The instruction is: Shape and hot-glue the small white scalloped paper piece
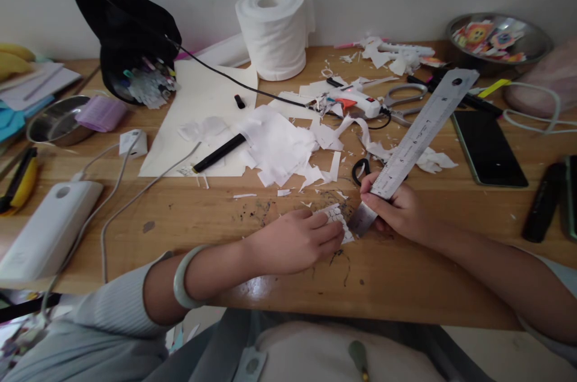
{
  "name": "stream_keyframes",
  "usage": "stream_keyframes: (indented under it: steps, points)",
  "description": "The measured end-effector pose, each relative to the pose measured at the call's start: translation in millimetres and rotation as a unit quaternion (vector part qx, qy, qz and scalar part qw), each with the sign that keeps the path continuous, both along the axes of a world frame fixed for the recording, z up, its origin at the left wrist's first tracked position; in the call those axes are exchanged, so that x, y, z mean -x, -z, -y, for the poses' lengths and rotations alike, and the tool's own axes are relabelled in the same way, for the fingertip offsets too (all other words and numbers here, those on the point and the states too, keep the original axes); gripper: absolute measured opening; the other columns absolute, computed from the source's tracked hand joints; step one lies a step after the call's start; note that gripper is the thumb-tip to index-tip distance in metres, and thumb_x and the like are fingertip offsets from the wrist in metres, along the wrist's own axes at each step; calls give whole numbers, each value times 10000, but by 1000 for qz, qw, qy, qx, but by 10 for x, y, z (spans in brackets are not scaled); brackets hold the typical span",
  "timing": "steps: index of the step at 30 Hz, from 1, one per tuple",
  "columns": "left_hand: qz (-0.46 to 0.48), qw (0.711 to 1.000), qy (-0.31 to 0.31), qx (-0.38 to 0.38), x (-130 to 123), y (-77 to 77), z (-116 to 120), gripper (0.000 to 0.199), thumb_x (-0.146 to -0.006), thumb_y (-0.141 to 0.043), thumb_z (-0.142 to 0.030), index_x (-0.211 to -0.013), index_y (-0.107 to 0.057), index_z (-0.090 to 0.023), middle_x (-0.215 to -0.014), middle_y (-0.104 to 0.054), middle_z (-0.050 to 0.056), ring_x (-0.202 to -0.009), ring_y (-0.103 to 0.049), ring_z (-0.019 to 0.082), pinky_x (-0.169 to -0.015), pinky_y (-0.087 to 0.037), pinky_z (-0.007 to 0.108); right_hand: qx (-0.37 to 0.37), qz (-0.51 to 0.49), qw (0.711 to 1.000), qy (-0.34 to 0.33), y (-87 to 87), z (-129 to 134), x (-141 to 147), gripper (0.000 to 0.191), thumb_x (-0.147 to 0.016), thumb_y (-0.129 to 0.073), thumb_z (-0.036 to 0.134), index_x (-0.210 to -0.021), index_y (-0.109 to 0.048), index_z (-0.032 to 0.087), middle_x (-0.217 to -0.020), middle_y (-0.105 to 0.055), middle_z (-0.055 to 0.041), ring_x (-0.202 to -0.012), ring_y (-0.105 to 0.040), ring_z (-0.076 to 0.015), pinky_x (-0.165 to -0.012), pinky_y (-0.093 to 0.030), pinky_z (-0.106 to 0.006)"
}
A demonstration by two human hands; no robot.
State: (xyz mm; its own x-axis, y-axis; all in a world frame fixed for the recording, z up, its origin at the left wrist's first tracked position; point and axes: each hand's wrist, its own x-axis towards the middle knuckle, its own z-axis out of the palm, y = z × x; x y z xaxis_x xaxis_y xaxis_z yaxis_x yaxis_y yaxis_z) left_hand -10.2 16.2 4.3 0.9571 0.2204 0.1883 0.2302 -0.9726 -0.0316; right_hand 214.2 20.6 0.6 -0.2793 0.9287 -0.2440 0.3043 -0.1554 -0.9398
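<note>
My right hand (399,208) is closed around a metal ruler (417,136), which slants up and to the right. The ruler's lower end comes down close to the right edge of a small piece of paper (336,214) with black drawn marks. My left hand (295,241) lies over that paper on the table, its fingers bent and pressed together at the paper's near side. Part of the paper is hidden under those fingers. Just beyond the ruler lies a pair of black-handled scissors (360,172), partly covered by paper strips.
Torn white paper (283,142) is heaped mid-table before a tissue roll (273,33). A glue gun (356,100) with a cable lies behind. A phone (489,148) and metal bowl (500,39) are right; a white power bank (49,232) with cables is left. A black marker (219,154) rests on paper.
</note>
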Motion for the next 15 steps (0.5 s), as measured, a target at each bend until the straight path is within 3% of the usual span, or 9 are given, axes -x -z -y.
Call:
stream_keyframes:
  steps: [11, 15]
  points:
    - [-2, 1000, 5, -22, 4, -26, 10, 163, -902, -478, -199, -980, -606, -136, -1091, -630, 56, -779, -577, 146, -638, -459, 272, 18, -9, 1000, -5, -21, -6, 0, 144, -805, -520, 372, -826, -458, 245, -525, -451, 68, -353, -438, -79, -309, -322, -201]
    - [20, 997, 57, -50, 35, -28, -26, 153, -904, -468, -172, -908, -619, -146, -1045, -651, 56, -782, -594, 140, -659, -466, 264, 8, -22, 997, 68, -19, -27, 17, 173, -821, -500, 401, -851, -429, 246, -500, -455, 72, -358, -444, -86, -315, -336, -200]
